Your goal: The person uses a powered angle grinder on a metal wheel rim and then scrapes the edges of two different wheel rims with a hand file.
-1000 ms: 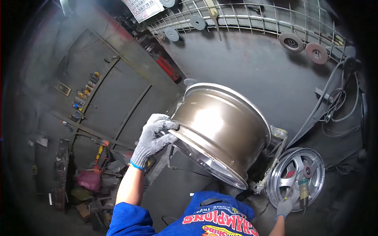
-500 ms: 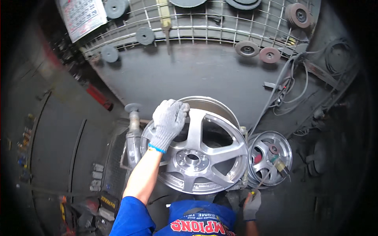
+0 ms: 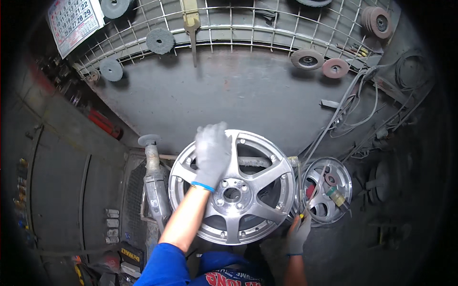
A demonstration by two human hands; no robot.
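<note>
A silver alloy car wheel (image 3: 232,222) stands in front of me, its spoked face toward me. My left hand (image 3: 213,151), in a grey-white knit glove with a blue cuff, is over its upper left spoke; motion smears the fingers. Low on the right, my gloved right hand (image 3: 298,235) is closed round a thin, long tool with a yellow handle (image 3: 301,216). The tool's narrow shaft points up, in front of a smaller silver wheel (image 3: 349,183). I cannot make out its tip clearly.
An angle grinder (image 3: 155,186) stands upright left of the wheel. A small air tool with a disc (image 3: 337,196) lies on the smaller wheel. Abrasive discs (image 3: 160,41) hang on a wire grid (image 3: 232,25) at the back. Cables (image 3: 350,102) hang at the right.
The large wheel has tipped to show its face more squarely. My left hand has left the rim's top edge and shifted slightly right. My right hand has risen with the tool.
</note>
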